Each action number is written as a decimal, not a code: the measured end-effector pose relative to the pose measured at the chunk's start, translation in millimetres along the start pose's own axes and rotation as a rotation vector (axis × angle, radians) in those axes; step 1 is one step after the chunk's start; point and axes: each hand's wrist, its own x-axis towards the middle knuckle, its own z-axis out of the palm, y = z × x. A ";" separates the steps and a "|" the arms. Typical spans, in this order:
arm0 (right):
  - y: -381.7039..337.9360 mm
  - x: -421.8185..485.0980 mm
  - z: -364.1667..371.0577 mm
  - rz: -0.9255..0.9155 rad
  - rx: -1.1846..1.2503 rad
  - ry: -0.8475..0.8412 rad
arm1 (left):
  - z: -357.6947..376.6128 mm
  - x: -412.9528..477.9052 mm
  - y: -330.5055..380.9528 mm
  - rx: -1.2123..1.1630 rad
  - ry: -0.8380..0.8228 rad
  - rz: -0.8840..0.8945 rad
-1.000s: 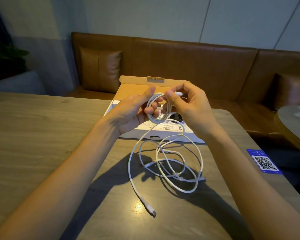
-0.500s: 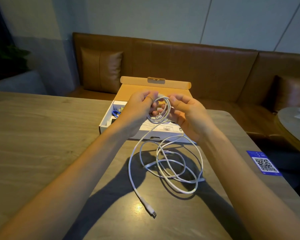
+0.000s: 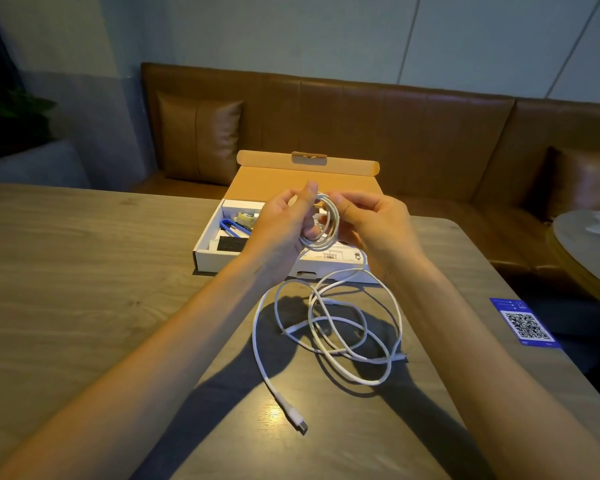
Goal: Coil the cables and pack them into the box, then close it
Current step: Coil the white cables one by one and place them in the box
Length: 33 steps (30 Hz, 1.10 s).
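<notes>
The left hand (image 3: 284, 226) and right hand (image 3: 371, 220) each pinch a small white coil (image 3: 321, 244) above the open box (image 3: 208, 259). If a pinch slackens, its springy loops could spring apart. The loose cable (image 3: 255, 337) crossing itself on the worktop (image 3: 84, 271) may knot when drawn up.

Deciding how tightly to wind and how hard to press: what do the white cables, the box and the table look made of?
White cables: smooth matte plastic or rubber jacket, likely; they lie in soft loose loops. Box: cardboard, white outside, raw brown inside the lid, with folded creases. Table: wood-grain top with a slight sheen; real wood or laminate, cannot tell.
</notes>
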 end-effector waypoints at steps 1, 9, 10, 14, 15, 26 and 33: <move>1.4 0.4 0.7 -0.001 0.007 0.009 | -0.2 -0.8 0.0 -0.006 -0.019 -0.002; 8.8 4.7 3.1 -0.091 -0.174 0.065 | 0.4 -1.9 -1.9 0.028 0.005 0.055; 7.7 4.6 2.8 -0.099 -0.170 0.065 | 1.0 -1.9 -1.1 0.048 0.018 0.070; 1.8 1.6 3.2 -0.183 -0.214 0.031 | 2.6 -0.1 -2.0 0.161 0.115 0.161; 0.1 1.1 2.5 -0.202 -0.235 0.018 | 2.7 0.1 -2.5 0.167 0.130 0.176; -2.1 0.6 -7.0 -0.224 -0.361 -0.137 | -9.5 2.6 8.7 0.340 -0.002 0.184; -0.1 1.4 -4.2 -0.207 -0.368 -0.140 | -16.5 3.5 14.1 0.459 -0.062 0.209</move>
